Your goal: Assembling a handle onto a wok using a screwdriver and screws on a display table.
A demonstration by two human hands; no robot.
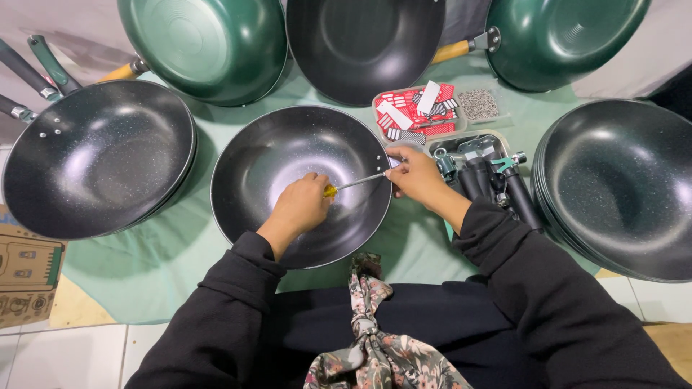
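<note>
A black speckled wok [259, 169] without a handle lies in front of me on a green cloth [158, 252]. My left hand [301, 203] is inside it, closed around the yellow grip of a screwdriver [353, 184]. The thin metal shaft points right toward the wok's rim. My right hand [414, 174] pinches the rim where the shaft's tip meets it, beside two small rivet holes. Whether a screw sits under the fingers is hidden.
A stack of black woks [620, 187] stands at right, another black wok with handles [94, 158] at left. Green woks [209, 43] [562, 36] and a black one [364, 43] lie at the back. Trays hold red cards [414, 112], small screws [479, 103] and black handles [497, 187]. A cardboard box [25, 270] sits at left.
</note>
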